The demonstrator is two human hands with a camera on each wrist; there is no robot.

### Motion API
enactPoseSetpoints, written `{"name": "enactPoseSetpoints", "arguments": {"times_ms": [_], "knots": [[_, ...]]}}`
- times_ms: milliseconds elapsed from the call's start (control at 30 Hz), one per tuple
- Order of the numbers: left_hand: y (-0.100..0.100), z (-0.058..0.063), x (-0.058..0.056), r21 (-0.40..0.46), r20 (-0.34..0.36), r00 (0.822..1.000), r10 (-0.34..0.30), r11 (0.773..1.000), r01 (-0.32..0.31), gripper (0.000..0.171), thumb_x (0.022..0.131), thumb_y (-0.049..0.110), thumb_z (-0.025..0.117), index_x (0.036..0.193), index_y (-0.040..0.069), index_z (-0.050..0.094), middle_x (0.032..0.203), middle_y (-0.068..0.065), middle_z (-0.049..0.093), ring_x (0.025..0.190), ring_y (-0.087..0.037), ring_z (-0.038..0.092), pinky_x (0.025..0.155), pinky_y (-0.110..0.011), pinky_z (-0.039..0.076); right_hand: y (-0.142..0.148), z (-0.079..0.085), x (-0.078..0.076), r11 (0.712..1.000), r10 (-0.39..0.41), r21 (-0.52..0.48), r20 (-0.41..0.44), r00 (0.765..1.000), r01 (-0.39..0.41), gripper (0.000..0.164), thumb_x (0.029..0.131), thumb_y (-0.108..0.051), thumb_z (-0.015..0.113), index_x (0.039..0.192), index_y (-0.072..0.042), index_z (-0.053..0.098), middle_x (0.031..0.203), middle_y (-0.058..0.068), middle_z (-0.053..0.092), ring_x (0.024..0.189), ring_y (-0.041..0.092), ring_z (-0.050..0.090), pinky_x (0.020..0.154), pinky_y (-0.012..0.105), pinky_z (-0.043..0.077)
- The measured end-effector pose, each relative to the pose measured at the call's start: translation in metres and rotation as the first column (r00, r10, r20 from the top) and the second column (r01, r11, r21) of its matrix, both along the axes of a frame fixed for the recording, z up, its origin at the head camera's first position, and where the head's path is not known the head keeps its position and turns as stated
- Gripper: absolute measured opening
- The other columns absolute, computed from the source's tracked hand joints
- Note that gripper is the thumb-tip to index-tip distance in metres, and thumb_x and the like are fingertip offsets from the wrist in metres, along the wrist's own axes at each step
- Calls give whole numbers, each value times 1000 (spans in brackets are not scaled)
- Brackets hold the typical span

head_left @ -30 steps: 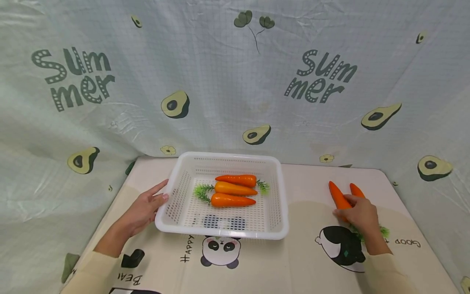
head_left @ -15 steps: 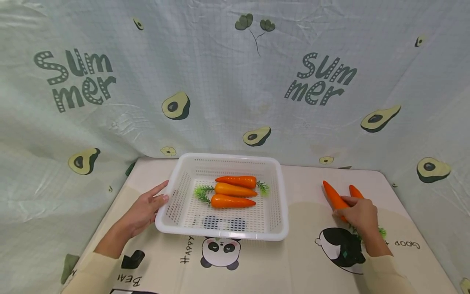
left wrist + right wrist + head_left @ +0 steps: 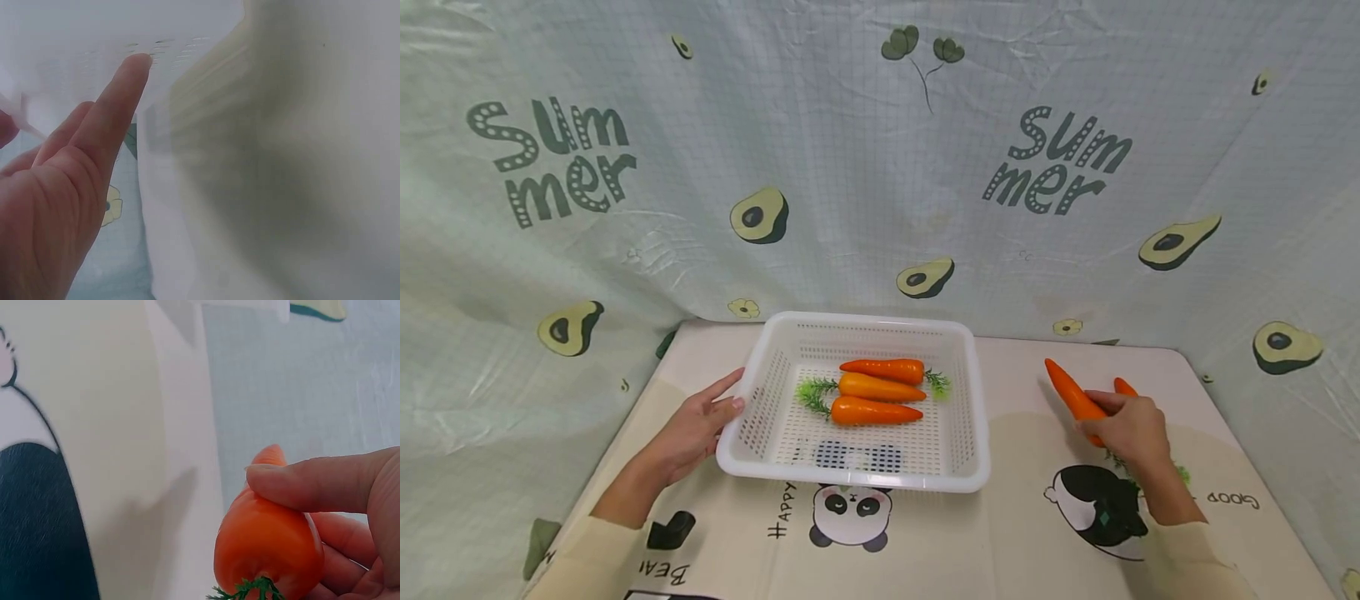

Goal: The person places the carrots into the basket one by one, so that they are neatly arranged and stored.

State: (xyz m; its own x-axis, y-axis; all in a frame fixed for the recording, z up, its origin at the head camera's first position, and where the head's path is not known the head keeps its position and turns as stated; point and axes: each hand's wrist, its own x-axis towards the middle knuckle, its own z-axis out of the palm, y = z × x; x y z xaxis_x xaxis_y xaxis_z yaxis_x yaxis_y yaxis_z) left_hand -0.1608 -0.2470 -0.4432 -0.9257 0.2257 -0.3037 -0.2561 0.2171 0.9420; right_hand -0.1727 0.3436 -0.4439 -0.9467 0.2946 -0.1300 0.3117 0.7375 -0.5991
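My right hand (image 3: 1131, 429) holds an orange toy carrot (image 3: 1071, 393) by its thick end, its tip pointing away and to the left. In the right wrist view the thumb lies across the carrot (image 3: 269, 544), with the other fingers behind it and green leaves at its base. Another carrot (image 3: 1124, 387) lies on the table past that hand, mostly hidden. My left hand (image 3: 688, 429) grips the left edge of a white plastic basket (image 3: 857, 481), thumb at the rim and fingers along the outer wall. Inside the basket lie three carrots (image 3: 876, 410) with green tops, side by side.
The table (image 3: 1000, 550) has a pale cover with printed pandas and words. A hanging curtain (image 3: 850, 150) with avocado prints closes off the back and both sides, close behind the basket.
My right hand has drawn its carrot slightly left and away from the other carrot, and a shadow now shows beside it. The left hand and the basket stay put.
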Motion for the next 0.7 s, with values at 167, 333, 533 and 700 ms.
{"name": "enactPoseSetpoints", "arguments": {"times_ms": [167, 333, 533, 700], "knots": [[0, 1, 1, -1, -5, 1000, -2, 1000, 2, 73, 111, 31, 50, 170, 20, 7, 166, -27, 34, 131, -36, 62, 97, -48, 60, -7, 6, -1, 1000, 19, -11, 10, 1000, -19, 60, 85, -17, 81, 140, 0, 64, 137, 35, 61, 112, 44, 56, 67, 28, 49], [1, 1, 1, 7, 0, 1000, -2, 1000, 2, 73, 111, 31, 50, 170, 21, 7, 166, -27, 34, 131, -36, 62, 97, -48, 60, -10, 10, -2, 998, 60, -21, -11, 998, -60, 59, 84, -17, 81, 138, 1, 65, 137, 36, 61, 116, 45, 55, 67, 28, 51], [0, 1, 1, 8, -2, 1000, -2, 1000, 2, 73, 111, 30, 50, 170, 21, 7, 166, -27, 34, 130, -35, 62, 97, -48, 60, -14, 15, -4, 995, 87, -43, -20, 996, -88, 59, 84, -16, 83, 138, 1, 65, 138, 35, 59, 117, 45, 53, 67, 27, 52], [-1, 0, 1, 6, -4, 1000, -3, 1000, 3, 73, 111, 30, 50, 170, 21, 7, 166, -27, 34, 131, -37, 62, 97, -49, 60, -18, 18, -6, 992, 110, -56, -27, 994, -111, 59, 84, -16, 84, 138, 1, 65, 135, 33, 60, 116, 42, 50, 67, 26, 53]]}}
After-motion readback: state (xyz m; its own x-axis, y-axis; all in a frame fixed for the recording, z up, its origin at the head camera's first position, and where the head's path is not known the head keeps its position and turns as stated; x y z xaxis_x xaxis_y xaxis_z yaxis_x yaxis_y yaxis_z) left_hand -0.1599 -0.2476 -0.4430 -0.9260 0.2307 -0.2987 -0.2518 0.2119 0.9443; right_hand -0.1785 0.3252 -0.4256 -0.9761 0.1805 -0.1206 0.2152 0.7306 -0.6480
